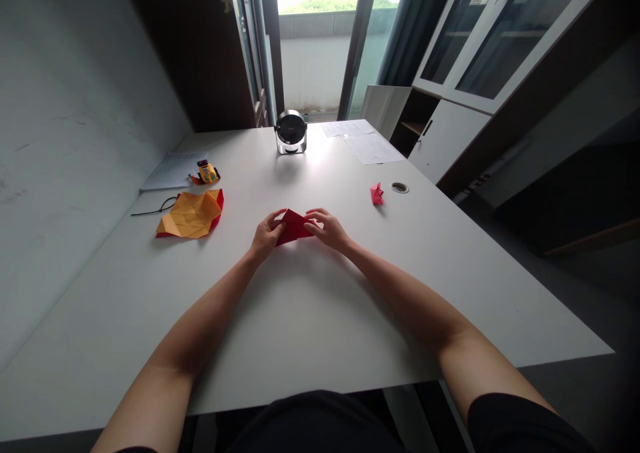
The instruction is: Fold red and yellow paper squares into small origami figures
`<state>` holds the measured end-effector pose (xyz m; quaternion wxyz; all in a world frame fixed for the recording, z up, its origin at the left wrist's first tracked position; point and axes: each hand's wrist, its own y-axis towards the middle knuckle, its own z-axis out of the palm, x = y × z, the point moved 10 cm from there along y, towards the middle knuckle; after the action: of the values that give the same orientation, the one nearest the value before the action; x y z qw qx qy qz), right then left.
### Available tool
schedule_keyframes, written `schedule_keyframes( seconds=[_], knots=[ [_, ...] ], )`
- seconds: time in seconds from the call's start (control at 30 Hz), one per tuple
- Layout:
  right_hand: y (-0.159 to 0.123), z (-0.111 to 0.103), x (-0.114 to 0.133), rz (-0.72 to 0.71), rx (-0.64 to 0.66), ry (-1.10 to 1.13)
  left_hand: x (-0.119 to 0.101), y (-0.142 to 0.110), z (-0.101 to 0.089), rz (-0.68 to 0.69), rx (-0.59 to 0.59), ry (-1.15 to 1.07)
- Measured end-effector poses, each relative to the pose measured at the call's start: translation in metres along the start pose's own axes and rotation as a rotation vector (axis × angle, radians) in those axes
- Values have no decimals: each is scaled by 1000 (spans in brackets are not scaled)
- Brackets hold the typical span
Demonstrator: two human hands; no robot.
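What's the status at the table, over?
Left hand and right hand both gripping red folded paper. Small red folded piece off to the right. Nothing between hands and paper.

- Looks like an office or study; a white tabletop [320,319] with printed sheets [373,147];
- glass-doored cabinet [470,46] on the right;
- sliding glass door [320,53], balcony wall [317,63] outside

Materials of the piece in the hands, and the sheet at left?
Red piece: likely thin matte paper, judging by its flat faces and straight folded edges.

Orange-and-red sheet: probably matte paper too; creases cross it and its edges lift. Exact paper type can't be told.
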<state>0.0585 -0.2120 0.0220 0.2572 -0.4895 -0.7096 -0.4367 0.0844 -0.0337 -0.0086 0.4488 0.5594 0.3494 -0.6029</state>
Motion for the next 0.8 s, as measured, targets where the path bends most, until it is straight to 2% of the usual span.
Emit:
schedule_keyframes(
  seconds=[0.13,0.3,0.6,0.8],
  knots=[
    [-3,7,6,5,70,-82,2,2,-5,31,-31,191],
    [-4,13,7,7,121,-100,-12,0,-4,137,-33,463],
    [-7,22,9,-2,177,-98,-19,-8,12,162,28,419],
    [-9,30,14,-5,240,-110,-26,-11,13,189,-6,494]
  ],
)
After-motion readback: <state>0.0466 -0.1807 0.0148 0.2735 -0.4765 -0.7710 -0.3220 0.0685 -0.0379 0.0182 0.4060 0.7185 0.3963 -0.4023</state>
